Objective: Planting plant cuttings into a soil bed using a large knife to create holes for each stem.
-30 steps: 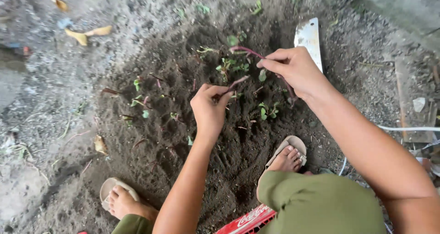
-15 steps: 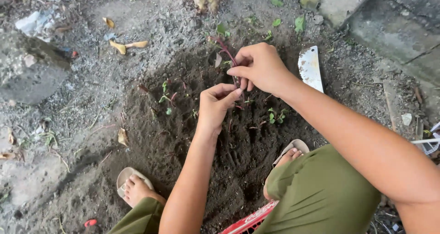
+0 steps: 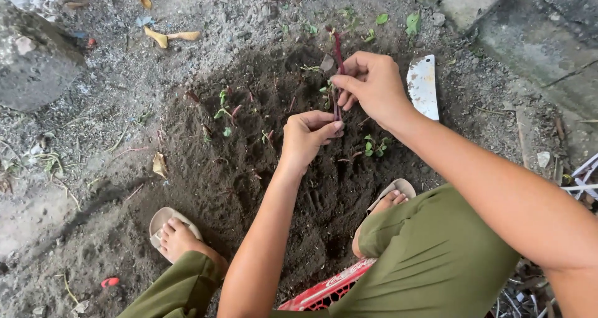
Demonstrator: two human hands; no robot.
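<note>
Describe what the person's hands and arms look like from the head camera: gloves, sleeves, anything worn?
Both are bare: no gloves, and no sleeves on either forearm as far as the frame shows. The left hand and right hand show no rings, watch or bands. Nails are short. Olive-green trousers cover the knees below the arms.

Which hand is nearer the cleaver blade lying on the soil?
Right. The right hand sits just beside the cleaver blade, pinching the purple stem; the left hand is farther off, lower on that stem.
</note>
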